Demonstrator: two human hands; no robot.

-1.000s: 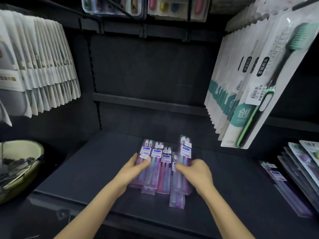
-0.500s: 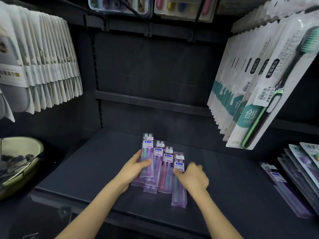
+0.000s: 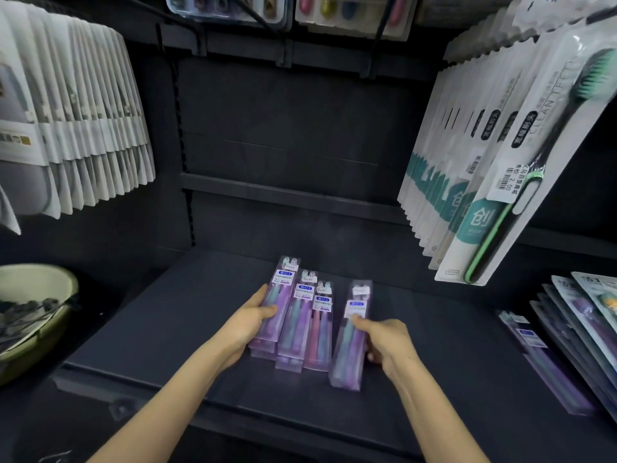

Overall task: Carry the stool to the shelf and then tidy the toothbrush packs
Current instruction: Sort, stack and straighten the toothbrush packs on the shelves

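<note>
Several clear purple toothbrush packs lie side by side on the dark shelf board, stacked in overlapping layers. My left hand grips the leftmost pack along its left edge, thumb on top. My right hand holds a separate pack that stands a little to the right of the row, thumb on its white label. The stool is not in view.
White carded packs hang on hooks at the left and the right. More flat packs lie at the shelf's right end. A green bowl sits at the left. Blister packs hang overhead.
My right hand has pulled the rightmost pack away from the row, opening a gap. My left hand has stayed on the leftmost pack. The camera has moved closer.
</note>
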